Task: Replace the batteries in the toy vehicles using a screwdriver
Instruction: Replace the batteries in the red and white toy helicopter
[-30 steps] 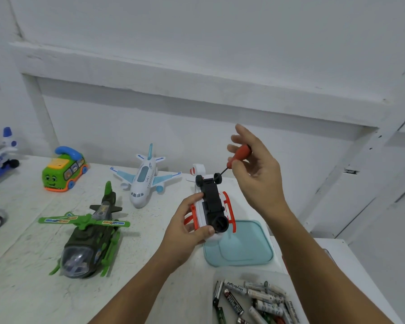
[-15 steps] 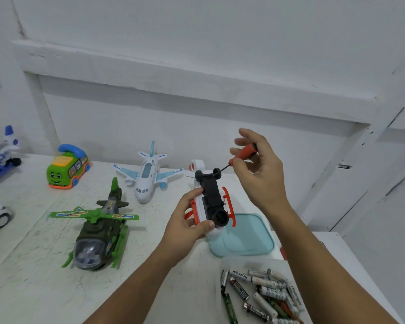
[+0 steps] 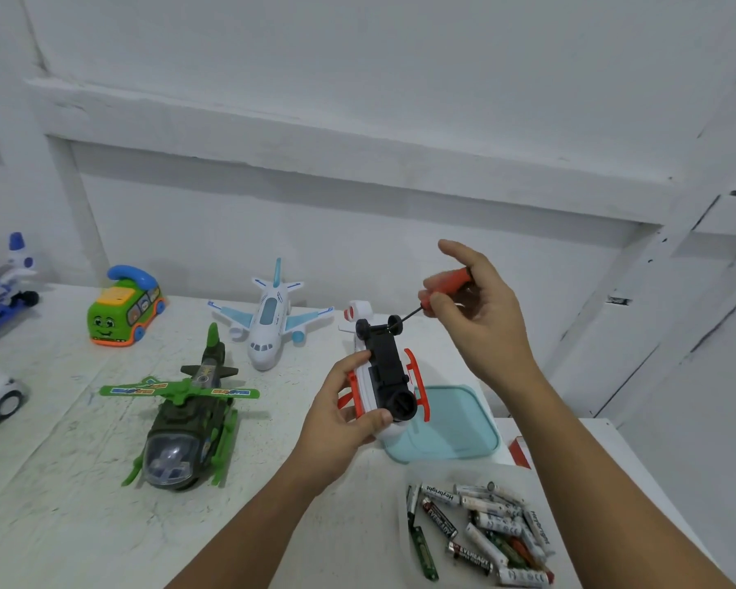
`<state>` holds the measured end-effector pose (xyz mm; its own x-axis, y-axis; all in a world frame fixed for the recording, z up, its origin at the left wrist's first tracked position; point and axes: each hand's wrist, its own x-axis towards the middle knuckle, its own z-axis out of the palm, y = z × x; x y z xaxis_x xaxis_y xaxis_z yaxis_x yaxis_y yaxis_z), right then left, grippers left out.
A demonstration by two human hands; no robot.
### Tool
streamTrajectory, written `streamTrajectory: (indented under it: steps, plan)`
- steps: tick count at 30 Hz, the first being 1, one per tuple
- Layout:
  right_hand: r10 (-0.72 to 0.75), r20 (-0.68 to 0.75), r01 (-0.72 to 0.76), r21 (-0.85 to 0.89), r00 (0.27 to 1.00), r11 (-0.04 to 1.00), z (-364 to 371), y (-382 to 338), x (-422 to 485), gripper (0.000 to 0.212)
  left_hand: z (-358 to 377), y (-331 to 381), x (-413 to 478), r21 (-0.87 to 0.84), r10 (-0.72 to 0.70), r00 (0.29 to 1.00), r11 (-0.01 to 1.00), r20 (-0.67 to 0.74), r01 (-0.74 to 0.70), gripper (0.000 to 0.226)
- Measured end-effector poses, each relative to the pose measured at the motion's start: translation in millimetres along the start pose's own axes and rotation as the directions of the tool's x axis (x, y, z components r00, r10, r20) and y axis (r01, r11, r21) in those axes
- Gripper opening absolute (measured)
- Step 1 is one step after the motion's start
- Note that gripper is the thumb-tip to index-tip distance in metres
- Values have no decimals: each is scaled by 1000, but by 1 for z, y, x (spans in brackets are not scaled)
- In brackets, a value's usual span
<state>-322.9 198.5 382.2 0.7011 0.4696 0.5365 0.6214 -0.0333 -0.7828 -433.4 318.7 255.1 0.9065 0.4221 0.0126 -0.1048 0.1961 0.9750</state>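
While the left grip (image 3: pixel 336 418) clasps the toy (image 3: pixel 385 363), the right grip (image 3: pixel 485 320) pinches the screwdriver (image 3: pixel 451 279). Batteries (image 3: pixel 481 529) lie at the toy's five o'clock.

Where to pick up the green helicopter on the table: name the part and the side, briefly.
Put the grip on the tail boom of the green helicopter, coming down from above. It is narrow and bare, pointing toward the wall, while the rotor blades span the cabin top and the skids flank its sides.
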Motion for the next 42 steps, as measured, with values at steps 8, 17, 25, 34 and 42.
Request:
streamTrajectory:
  steps: [8, 17, 25, 34, 42]
  plan:
    - [51, -81, -51, 1, 995, 999, -2, 1, -6, 25, 0, 1, -3, 42, 2, 1000, 999, 14, -3, 68]
    - [203, -87, -190, 134, 975, 972, -12, -1, -22, 21, -4, 0, -4, 31, -6, 999, 999, 34, 5, 69]
    - [463, -109, -395, 373, 880, 839, -53, 19, -68, 17, 1, 0, -9, -30, 1, 999, 1000, 42, 0, 68]
    - [643, 141, -645, -38, 753, 764, -87, 36, -131, 17, 11, -4, -7, -84, 9, 999, 996, 36, -6, 66]
    - [562, 285, -223, -709, 777, 669, -84, 53, -146, 16, 16, -7, -8, -72, -2, 998, 997, 57, 6, 66]
